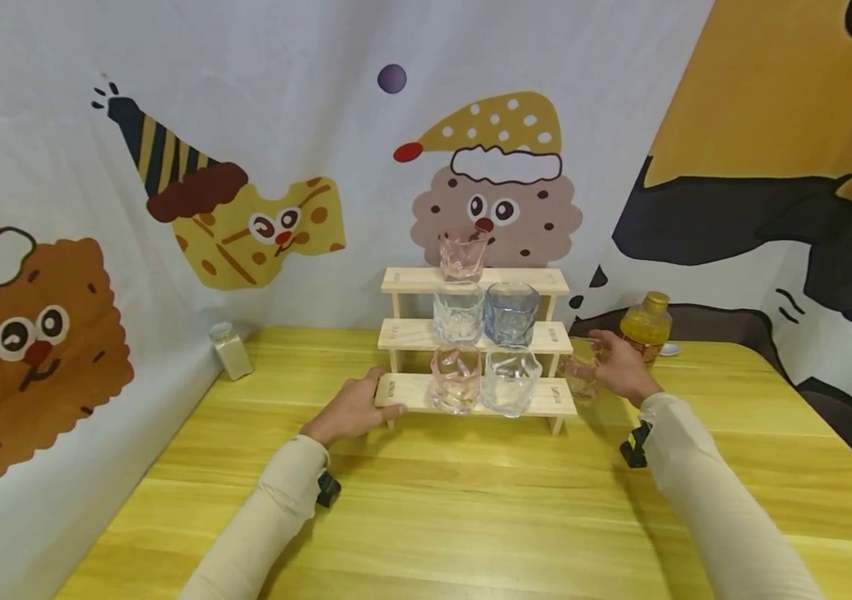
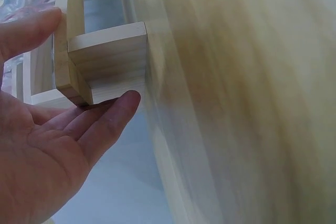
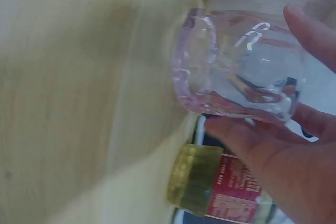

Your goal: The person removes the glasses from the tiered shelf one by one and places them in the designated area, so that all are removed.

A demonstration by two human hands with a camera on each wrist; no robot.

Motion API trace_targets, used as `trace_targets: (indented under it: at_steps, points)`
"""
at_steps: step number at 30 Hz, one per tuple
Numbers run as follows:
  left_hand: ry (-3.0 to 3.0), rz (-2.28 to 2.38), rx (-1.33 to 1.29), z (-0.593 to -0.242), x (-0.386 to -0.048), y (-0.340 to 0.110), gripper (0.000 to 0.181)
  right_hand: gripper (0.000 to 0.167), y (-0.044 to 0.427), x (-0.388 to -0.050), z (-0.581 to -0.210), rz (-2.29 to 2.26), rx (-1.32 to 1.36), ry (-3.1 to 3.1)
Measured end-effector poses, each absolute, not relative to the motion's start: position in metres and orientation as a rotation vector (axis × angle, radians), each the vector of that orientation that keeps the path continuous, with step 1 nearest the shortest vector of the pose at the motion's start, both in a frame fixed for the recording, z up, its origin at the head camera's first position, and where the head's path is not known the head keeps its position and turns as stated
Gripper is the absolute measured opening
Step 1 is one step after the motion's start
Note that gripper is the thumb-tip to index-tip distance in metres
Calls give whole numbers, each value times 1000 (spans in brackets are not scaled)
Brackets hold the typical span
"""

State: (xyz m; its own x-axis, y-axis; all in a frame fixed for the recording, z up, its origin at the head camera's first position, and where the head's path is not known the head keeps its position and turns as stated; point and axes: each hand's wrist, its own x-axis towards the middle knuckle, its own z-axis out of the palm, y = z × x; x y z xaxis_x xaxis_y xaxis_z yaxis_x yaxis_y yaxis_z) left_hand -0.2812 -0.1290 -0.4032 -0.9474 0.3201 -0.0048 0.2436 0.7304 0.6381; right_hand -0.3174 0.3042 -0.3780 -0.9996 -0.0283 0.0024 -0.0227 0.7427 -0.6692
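Note:
A three-step wooden display stand [image 1: 407,392] stands on the table with several drinking glasses on it. My left hand [image 1: 354,408] grips the left end of its lowest step; in the left wrist view the thumb lies across the board [image 2: 62,72] and the fingers are under its end. Just past the stand's right end, my right hand [image 1: 621,368] holds a pale pink glass [image 3: 247,66] between thumb and fingers. A pink glass [image 1: 463,254] sits on the top step. The middle step bears a clear glass [image 1: 458,314] and a blue glass [image 1: 512,314]; the bottom, a pink glass [image 1: 456,379] and a clear glass [image 1: 512,382].
Behind my right hand stands a bottle of yellow liquid [image 1: 647,325] with a gold cap and red label. A small white object [image 1: 669,350] lies beside it. At the table's left edge is a small jar [image 1: 231,352]. A printed cloth [image 1: 306,100] hangs behind the table.

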Motion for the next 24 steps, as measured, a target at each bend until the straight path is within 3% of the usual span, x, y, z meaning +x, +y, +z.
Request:
trace_targets:
  at_steps: [4, 11, 24]
  points:
    - [2815, 1008, 442, -404, -282, -128, 80, 91, 305, -312, -363, -1039, -93, 2956]
    - [2812, 1025, 459, -403, -283, -128, 80, 77, 298, -305, -325, -919, -211, 3080]
    - [2816, 1015, 447, -403, -281, -128, 82, 69, 248, -309, -269, -1068, -339, 3185]
